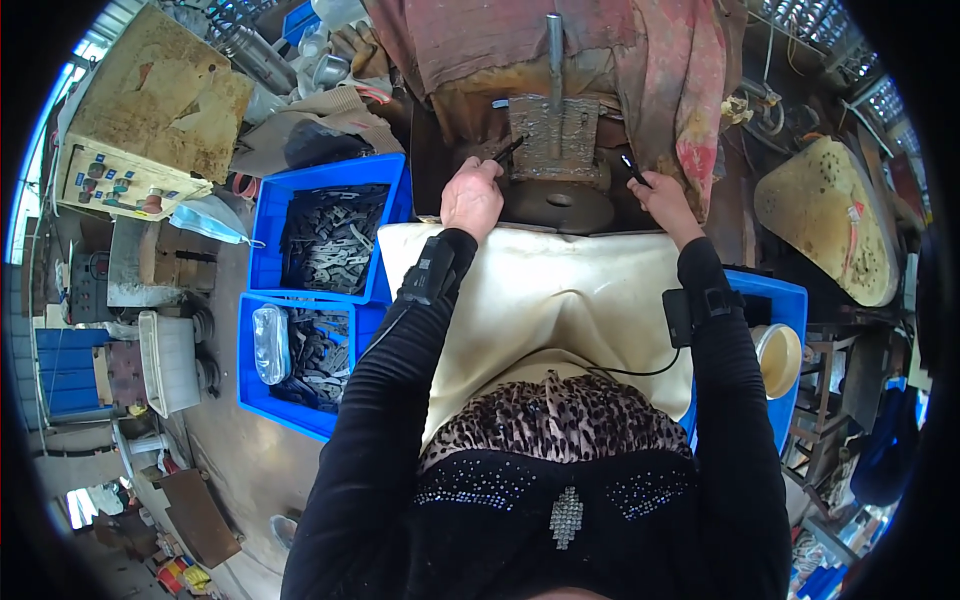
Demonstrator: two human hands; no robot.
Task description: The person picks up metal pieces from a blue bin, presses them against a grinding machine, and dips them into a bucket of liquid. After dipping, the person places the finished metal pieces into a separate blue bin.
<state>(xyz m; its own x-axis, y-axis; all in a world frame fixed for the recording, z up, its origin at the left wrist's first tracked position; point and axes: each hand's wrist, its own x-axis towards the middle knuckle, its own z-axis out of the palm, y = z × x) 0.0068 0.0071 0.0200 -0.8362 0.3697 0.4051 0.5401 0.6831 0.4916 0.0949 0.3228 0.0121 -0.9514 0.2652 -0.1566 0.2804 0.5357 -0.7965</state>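
My left hand [472, 202] is closed on a thin dark metal piece [509, 149], which points toward the rough grey metal block [540, 130] of the machine ahead. On the other side of that block, my right hand [662, 203] pinches a second narrow dark metal piece [631, 167] with a bright glint on it. Between and just beyond my hands lies a round brown disc [530, 205] with a hole in its middle. Each piece is partly hidden by my fingers, so I cannot make out its exact kind.
A cream apron [530, 290] covers my lap. To my left stand two blue bins [262, 225] filled with dark metal pieces; a clear plastic box [270, 345] sits in the nearer one. On the right, a blue tub [790, 420] holds a cream bucket [778, 360]. Reddish cloth [500, 40] drapes the machine.
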